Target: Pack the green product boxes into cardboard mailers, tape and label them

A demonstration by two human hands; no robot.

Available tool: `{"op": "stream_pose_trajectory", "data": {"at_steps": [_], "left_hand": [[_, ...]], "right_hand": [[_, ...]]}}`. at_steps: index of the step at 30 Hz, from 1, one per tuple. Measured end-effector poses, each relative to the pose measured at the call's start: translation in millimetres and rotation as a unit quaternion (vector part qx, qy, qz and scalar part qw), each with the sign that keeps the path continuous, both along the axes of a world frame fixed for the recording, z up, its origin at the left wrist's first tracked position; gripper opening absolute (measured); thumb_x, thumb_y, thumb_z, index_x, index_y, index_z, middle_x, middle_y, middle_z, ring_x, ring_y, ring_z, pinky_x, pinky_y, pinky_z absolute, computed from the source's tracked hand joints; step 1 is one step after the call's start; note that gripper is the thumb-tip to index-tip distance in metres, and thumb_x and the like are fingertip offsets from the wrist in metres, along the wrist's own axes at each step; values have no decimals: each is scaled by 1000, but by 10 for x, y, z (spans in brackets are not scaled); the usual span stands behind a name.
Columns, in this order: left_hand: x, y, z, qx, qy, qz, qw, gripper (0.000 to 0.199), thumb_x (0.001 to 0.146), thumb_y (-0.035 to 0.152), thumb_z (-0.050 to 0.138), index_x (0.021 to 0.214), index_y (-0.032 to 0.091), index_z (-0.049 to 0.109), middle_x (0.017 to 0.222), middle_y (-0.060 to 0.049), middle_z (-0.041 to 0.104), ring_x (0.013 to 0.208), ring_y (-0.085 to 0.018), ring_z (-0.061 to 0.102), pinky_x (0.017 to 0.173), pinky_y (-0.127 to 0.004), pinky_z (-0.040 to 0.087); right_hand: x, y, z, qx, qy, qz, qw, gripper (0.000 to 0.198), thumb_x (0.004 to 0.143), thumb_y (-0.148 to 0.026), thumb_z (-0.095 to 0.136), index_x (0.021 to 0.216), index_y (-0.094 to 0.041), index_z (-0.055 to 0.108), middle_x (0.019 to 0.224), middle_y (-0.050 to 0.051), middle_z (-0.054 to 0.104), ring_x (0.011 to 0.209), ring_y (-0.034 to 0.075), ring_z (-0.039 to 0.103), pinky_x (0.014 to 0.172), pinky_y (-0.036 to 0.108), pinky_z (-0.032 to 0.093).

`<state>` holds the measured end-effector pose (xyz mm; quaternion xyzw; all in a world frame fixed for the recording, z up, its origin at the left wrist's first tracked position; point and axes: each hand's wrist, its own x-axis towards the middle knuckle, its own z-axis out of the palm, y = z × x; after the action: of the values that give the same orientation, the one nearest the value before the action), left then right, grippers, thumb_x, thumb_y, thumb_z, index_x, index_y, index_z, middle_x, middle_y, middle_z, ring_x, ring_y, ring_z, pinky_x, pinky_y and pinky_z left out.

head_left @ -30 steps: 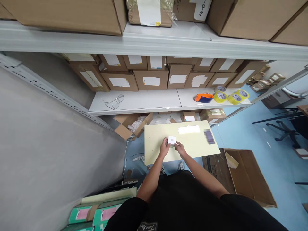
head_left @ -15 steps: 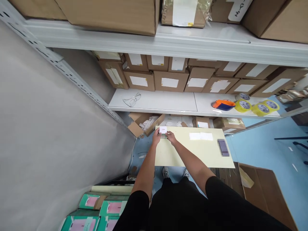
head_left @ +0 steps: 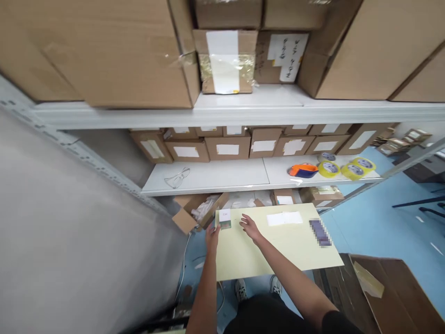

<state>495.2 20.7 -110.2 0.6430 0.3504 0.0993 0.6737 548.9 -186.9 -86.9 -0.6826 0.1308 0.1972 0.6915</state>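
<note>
A small white-and-green box [head_left: 225,215] rests at the far left corner of the pale yellow board [head_left: 253,250]. Just left of it is my left hand [head_left: 212,237], thumb and fingers apart near the box's lower left edge; whether it touches the box I cannot tell. My right hand [head_left: 249,226] hovers over the board to the right of the box, fingers spread and holding nothing. Further right lie white paper pieces [head_left: 284,219] and a blurred-out dark purple object [head_left: 320,233].
Behind the board, a white shelf [head_left: 222,176] holds glasses [head_left: 177,178], an orange-and-blue tape dispenser [head_left: 303,170], yellow tape rolls [head_left: 328,169] and cartons. An open carton [head_left: 186,221] stands at the board's left. The grey wall [head_left: 69,232] bounds the left; flattened cardboard [head_left: 396,287] lies lower right.
My right hand has come off the box and moved right, its fingers spreading. My left hand has loosened at the box's left side. The view has tilted upward.
</note>
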Motion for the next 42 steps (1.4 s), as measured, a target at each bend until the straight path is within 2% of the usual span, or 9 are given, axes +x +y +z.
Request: {"op": "stream_pose_trajectory", "data": {"at_steps": [2,5,9,14,18,23,27,35,42], "left_hand": [[-26,-159,14,3,-1,35,999,49,72,50,81,109,21,65,100,-9,74,94,-31,72,77,-40,56],[-6,-575,56,-18,-36,-12,999,61,65,61,81,108,20,68,100,-10,75,97,-32,72,75,-39,56],[96,-1226,262,-41,-65,-102,992,69,65,68,80,112,19,71,97,-10,77,90,-27,74,74,-34,55],[242,-1611,705,-33,-69,-226,971,68,63,69,82,107,17,74,93,-11,78,85,-27,76,79,-38,57],[205,-1602,981,15,-76,-240,968,66,65,71,80,103,17,75,91,-12,78,85,-28,76,83,-41,59],[-120,-1482,1108,65,-56,-220,972,66,66,74,77,101,18,77,93,-13,79,86,-30,76,83,-41,60],[-463,-1456,1150,88,-37,-182,979,67,64,77,77,97,19,78,89,-12,80,85,-30,76,79,-39,61],[-703,-1760,1328,100,-33,-167,980,68,62,77,76,94,18,78,84,-12,79,81,-29,76,77,-39,60],[-491,-2136,1459,88,-57,-181,978,56,66,65,78,94,17,76,84,-10,79,79,-26,76,77,-37,60]], "right_hand": [[28,-348,93,24,-73,-49,996,47,72,-39,72,117,-25,70,121,11,74,107,27,70,85,38,56],[121,-926,285,13,-175,-134,975,34,78,-37,63,108,-23,70,111,11,77,104,27,71,91,42,56],[415,-1673,624,-65,-257,-184,947,47,81,-33,60,127,-21,65,120,13,75,111,28,70,94,44,57],[1144,-2573,1187,-225,-361,-170,889,65,83,-28,55,147,-21,55,148,13,60,133,29,58,107,46,51],[1810,-3067,1579,-365,-389,-78,842,66,86,-17,48,151,-17,51,147,12,61,135,27,56,119,44,40],[2239,-3177,1743,-519,-324,72,788,54,85,-8,51,138,-9,61,136,20,67,132,31,57,118,43,36],[2241,-3126,1768,-548,-307,117,769,43,89,-9,55,131,-8,64,124,23,72,122,32,62,116,43,35],[1847,-3005,1570,-438,-459,47,771,30,95,-19,54,123,-14,65,118,16,73,114,30,65,115,49,42],[955,-3306,1508,-317,-523,-44,790,29,100,-34,52,123,-21,64,119,14,72,121,32,64,122,58,37]]}}
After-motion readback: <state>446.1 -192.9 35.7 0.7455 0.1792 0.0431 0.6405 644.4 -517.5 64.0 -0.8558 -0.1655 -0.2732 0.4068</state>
